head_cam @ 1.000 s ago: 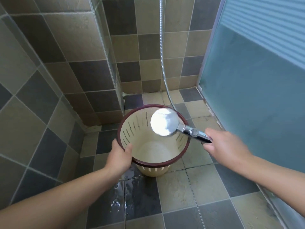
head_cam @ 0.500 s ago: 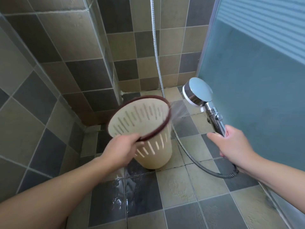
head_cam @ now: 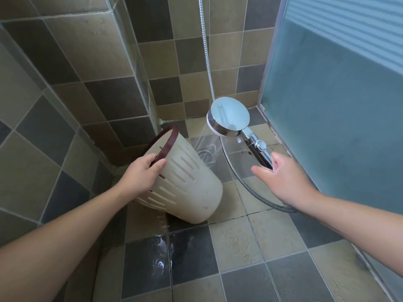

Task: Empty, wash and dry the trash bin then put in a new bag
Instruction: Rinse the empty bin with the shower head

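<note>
Trash bin [head_cam: 187, 182] — cream plastic, slotted sides, dark red rim — tipped far over, mouth turned to the upper left, base low against the tiled floor [head_cam: 239, 247]. Left hand [head_cam: 141, 173] grips the rim, thumb over the outside wall, fingers curled inside; forearm reaches in from lower left. Right hand [head_cam: 281, 175] holds the shower head [head_cam: 229, 116] by the handle's lower end — thumb splayed out to the left, how the fingers wrap is hidden. Spray falls toward the floor drain [head_cam: 206, 155], just beyond the bin. Metal hose [head_cam: 244, 182] loops under the right wrist.
</note>
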